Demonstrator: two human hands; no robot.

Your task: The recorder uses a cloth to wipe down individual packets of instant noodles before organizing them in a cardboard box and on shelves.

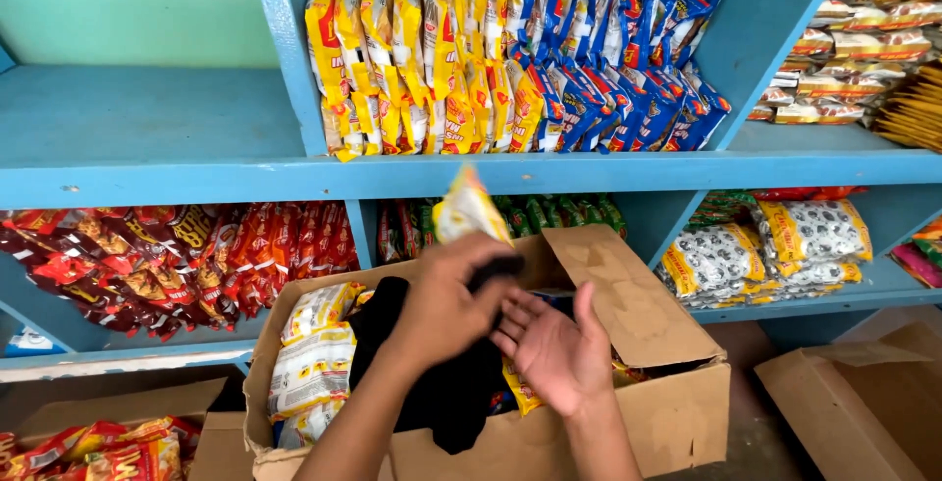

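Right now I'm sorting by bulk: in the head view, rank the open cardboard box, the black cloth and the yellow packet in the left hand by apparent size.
1. Open cardboard box
2. Black cloth
3. Yellow packet held in the left hand; it is raised and partly covered, so its full size is unsure.

Glossy plastic packets, matt cardboard, painted shelving

The left hand (446, 304) grips a shiny yellow-and-white plastic packet (469, 208) at twelve o'clock from it; the right hand (554, 348) hangs with fingers spread over a matt, creased brown cardboard box (677, 412). A dull black cloth (446, 393) drapes inside the box. At nine o'clock, white packets (314, 363) gleam. The shelf (196, 182) is smooth blue-painted wood with chipped edges.
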